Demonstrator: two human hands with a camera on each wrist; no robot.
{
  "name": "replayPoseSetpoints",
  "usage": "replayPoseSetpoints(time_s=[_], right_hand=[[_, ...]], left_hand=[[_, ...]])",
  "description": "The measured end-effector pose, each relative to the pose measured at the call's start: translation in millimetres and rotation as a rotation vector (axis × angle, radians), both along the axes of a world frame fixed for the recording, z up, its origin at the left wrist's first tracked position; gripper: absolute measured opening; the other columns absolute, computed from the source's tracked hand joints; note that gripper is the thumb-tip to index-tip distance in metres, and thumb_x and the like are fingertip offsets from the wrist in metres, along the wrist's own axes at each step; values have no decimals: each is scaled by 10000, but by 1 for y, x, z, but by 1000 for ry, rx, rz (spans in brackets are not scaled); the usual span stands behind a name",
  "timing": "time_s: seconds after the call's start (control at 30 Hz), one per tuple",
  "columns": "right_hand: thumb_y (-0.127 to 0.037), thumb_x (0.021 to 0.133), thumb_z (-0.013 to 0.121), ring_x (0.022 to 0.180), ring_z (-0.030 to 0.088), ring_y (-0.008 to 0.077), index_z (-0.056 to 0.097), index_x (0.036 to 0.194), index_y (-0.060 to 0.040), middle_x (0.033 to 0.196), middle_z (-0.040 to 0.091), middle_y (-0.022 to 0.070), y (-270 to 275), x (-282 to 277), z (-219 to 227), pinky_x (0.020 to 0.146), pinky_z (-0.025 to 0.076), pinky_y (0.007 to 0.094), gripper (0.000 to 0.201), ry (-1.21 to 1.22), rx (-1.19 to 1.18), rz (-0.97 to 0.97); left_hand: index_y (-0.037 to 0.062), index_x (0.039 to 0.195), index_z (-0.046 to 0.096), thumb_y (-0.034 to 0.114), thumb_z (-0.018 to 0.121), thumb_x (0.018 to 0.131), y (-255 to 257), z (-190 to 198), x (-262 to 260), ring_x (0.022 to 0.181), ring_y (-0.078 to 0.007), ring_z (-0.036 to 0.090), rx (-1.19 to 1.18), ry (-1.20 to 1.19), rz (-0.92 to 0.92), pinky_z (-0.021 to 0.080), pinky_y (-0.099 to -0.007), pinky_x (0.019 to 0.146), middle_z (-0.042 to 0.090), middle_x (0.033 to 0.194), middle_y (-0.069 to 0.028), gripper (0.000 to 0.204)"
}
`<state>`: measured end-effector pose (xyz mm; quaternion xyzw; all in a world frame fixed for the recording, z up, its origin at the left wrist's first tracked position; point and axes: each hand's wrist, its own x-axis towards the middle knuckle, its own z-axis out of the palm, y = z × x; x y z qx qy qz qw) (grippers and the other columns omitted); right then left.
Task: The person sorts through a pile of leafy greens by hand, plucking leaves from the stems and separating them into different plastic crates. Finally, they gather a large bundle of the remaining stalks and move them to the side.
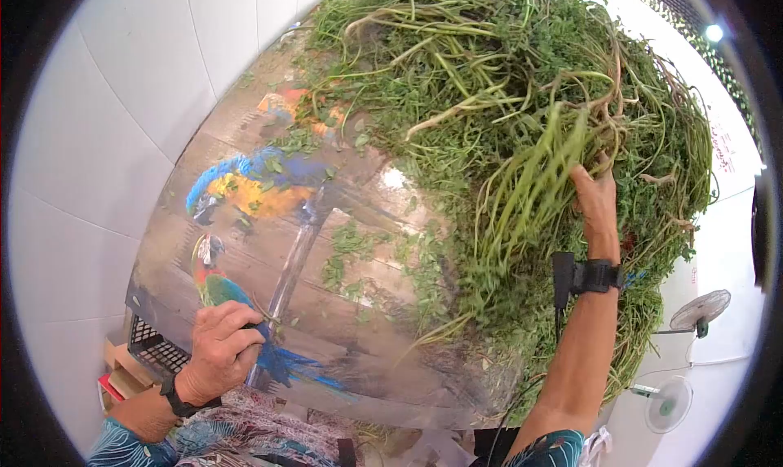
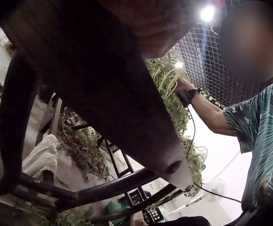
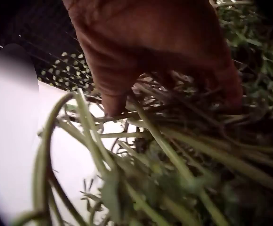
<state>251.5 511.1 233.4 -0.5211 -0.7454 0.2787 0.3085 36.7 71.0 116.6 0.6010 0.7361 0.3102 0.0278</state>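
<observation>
In the head view my right hand grips a bunch of long green stems at the front of a big leafy heap. The right wrist view has the thumb and fingers of this hand bent over several stems. My left hand is low at the left, over the table's near side, fingers curled, with a thin stem at its fingertips. The left wrist view shows that hand only in part, dark above the table's underside.
The table has a printed parrot picture and scattered loose leaves. A black crate stands below its left edge. Fans are at the right. Under the table are dark metal legs and more greens.
</observation>
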Motion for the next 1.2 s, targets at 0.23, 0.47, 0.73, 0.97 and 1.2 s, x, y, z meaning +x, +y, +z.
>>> replayPoseSetpoints(time_s=[0.23, 0.47, 0.73, 0.97, 1.2], right_hand=[[-137, 767, 589, 640, 440, 109, 542, 1012, 19, 817, 569, 32, -36, -2, -17, 584, 378, 282, 294, 177, 128, -12], [-34, 748, 555, 705, 527, 105, 555, 997, 22, 842, 607, 39, -118, -19, -5, 623, 429, 235, 256, 155, 30, 127], [-139, 666, 645, 755, 581, 358, 509, 1061, -9, 819, 577, 204, -180, -50, -68, 646, 483, 433, 438, -336, 219, 559], [-242, 687, 687, 846, 583, 363, 518, 1050, 3, 904, 592, 204, -172, -44, -23, 751, 470, 424, 469, -366, 35, 484], [-277, 717, 644, 1097, 512, 317, 442, 1269, -35, 1254, 474, 206, -134, 26, 47, 882, 447, 419, 636, -157, 295, -122]], left_hand=[[95, 735, 581, 24, 668, 589, -3, -4, -2, 942, -226, 550, -17, -7, -16, 337, -355, 787, 585, 934, -30, 185], [92, 741, 586, 33, 669, 585, 0, 3, 0, 947, -221, 548, -29, 1, -51, 337, -358, 786, 582, 933, -28, 186], [96, 744, 590, 45, 668, 594, -2, 0, -2, 932, -219, 548, -32, 0, -54, 339, -355, 787, 587, 928, -19, 177], [93, 740, 591, 42, 668, 590, -4, -2, -4, 936, -220, 546, -29, -32, -66, 340, -360, 791, 586, 928, -23, 176], [87, 706, 587, 25, 655, 590, -1, -1, 0, 922, -223, 547, -24, -37, -45, 341, -366, 777, 583, 919, -33, 147]])
